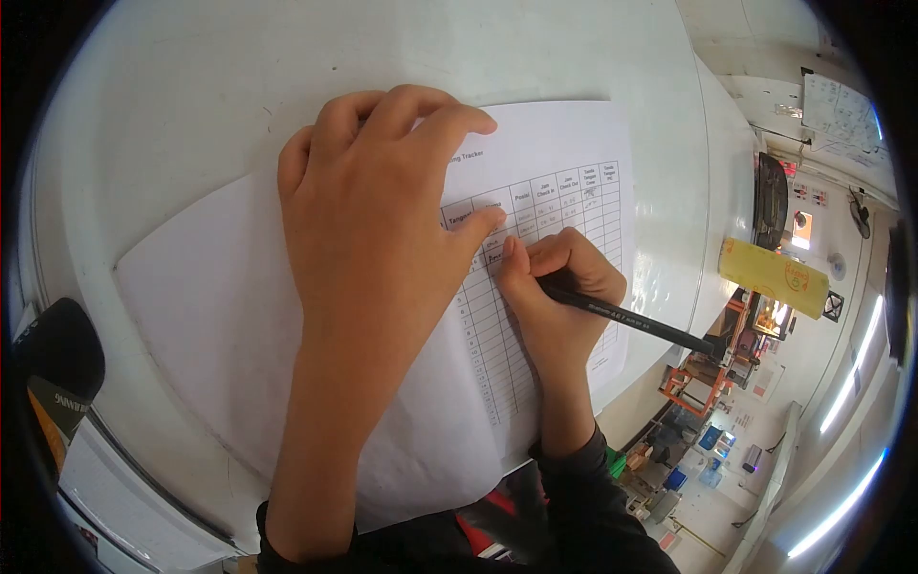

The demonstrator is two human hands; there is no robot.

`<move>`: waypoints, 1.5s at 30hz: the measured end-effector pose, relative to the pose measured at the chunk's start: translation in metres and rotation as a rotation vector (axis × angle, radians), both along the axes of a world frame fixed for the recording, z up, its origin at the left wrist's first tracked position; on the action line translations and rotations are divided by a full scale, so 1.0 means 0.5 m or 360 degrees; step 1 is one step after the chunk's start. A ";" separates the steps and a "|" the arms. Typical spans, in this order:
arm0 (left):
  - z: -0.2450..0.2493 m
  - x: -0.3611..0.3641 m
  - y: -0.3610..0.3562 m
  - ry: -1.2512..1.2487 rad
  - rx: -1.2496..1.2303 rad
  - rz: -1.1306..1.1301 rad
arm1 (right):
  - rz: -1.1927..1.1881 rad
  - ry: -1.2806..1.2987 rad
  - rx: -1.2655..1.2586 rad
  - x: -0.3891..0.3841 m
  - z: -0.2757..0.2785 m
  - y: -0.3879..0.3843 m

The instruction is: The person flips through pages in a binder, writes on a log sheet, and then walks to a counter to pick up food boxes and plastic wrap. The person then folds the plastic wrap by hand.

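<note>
A printed sheet with a table of rows and columns (545, 316) lies on the white table, with some handwriting in its upper rows. My left hand (373, 201) rests on it, fingers apart and a little bent, covering part of its heading. My right hand (564, 297) is closed around a slim black pen (641, 323). The pen's tip is hidden behind my fingers, close to the left columns of the printed table. My left thumb is just above my right fingertips. To the left, a large blank white sheet (210, 287) spreads out under my left forearm.
The white table (574, 48) reaches around the papers. A yellow paper roll or tube (773, 277) stands at the right. Beyond are orange shelving (693, 390), boxes and ceiling lights. A black rounded object (59, 349) is at the left edge.
</note>
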State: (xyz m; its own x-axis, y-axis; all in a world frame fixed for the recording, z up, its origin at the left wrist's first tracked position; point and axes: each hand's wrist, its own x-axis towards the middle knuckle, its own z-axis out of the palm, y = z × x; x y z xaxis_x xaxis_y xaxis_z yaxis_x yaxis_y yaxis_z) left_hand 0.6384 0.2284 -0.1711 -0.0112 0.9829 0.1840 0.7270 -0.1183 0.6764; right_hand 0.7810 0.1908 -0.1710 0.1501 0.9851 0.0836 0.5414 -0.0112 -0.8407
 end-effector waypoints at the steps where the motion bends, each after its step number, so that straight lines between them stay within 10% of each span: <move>1: -0.001 0.000 0.000 -0.0007 -0.0004 0.0000 | 0.0002 -0.0001 -0.0003 0.001 -0.001 0.000; 45: 0.000 0.002 -0.001 -0.0009 0.0029 0.0012 | -0.0098 -0.0076 0.0063 0.001 0.006 0.002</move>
